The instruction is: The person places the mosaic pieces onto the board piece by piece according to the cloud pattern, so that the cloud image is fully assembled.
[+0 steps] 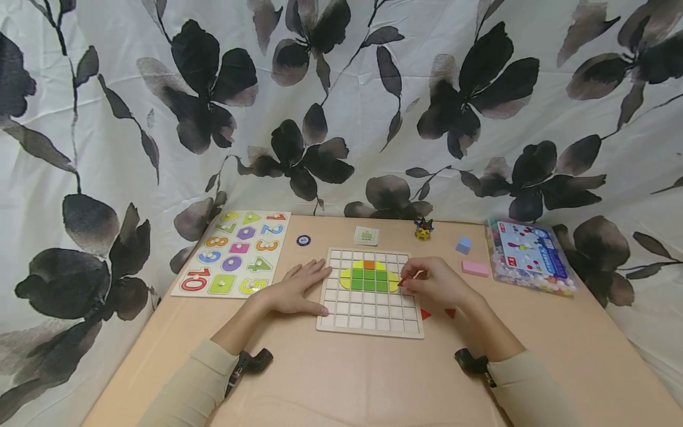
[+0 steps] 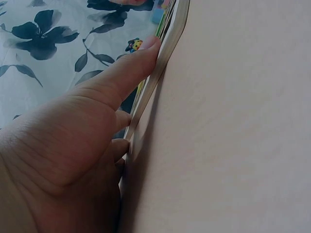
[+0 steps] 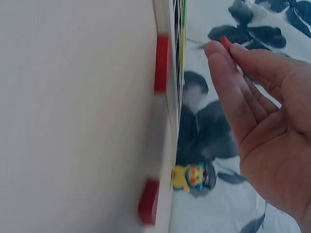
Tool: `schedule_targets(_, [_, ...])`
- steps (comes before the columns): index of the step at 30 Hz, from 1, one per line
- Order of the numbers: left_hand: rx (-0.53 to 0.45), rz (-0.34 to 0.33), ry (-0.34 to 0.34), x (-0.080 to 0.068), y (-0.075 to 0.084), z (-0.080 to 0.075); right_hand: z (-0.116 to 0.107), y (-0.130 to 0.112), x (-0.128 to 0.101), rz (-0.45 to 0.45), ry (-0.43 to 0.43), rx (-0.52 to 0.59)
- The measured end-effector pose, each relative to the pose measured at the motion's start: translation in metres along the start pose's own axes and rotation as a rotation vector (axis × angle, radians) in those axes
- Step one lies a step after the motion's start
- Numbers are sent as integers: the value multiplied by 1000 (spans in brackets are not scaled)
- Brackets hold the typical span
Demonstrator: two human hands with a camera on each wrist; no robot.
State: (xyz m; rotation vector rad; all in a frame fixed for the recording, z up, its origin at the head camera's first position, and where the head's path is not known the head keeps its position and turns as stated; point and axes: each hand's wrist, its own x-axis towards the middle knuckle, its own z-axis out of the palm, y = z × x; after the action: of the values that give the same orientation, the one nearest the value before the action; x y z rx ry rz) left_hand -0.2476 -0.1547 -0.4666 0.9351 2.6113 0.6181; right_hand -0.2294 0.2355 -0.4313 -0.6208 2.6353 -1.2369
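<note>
Red piece (image 1: 402, 282) is pinched in the fingertips of the right hand (image 1: 434, 284), just over the right edge of the coloured figure, a little right of the frame centre in the head view; the right wrist view shows the same piece (image 3: 225, 41) at the tips of the thumb and fingers, which are gently curled around it. Nearest to the camera are the two sleeves and wrists at the bottom of the frame. The left hand (image 1: 296, 289) lies flat with straight fingers on the table and against the left edge of the grid board (image 1: 370, 323), holding nothing; in the left wrist view its thumb (image 2: 127, 73) presses along the board rim. On the board, a figure (image 1: 370, 276) of yellow, green and orange tiles fills a part of the upper middle, so I judge the picture is only begun: most cells are not filled yet. Two more red triangles (image 1: 425, 314) wait on the table just beside the lower right corner of the board. Farther back, at left, lies a number puzzle (image 1: 235, 254); at right a plastic box (image 1: 528, 255), a pink block (image 1: 475, 268) and a blue cube (image 1: 463, 245); behind the board a small card (image 1: 366, 235) and a toy figure (image 1: 424, 229). The table (image 1: 347, 379) is beige and smooth. A white curtain (image 1: 341, 89) with dark flowers closes the space on all sides.
</note>
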Motion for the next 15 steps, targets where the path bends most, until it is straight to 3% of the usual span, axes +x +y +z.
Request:
schedule_targets(6, [-1, 2, 0, 1, 0, 1, 16, -15, 12, -21, -47, 20])
schedule_targets(11, [-4, 3, -3, 1, 0, 0, 30, -27, 25, 14, -65, 74])
schedule_targets(15, [-4, 5, -1, 1, 1, -1, 40, -34, 34, 6, -74, 37])
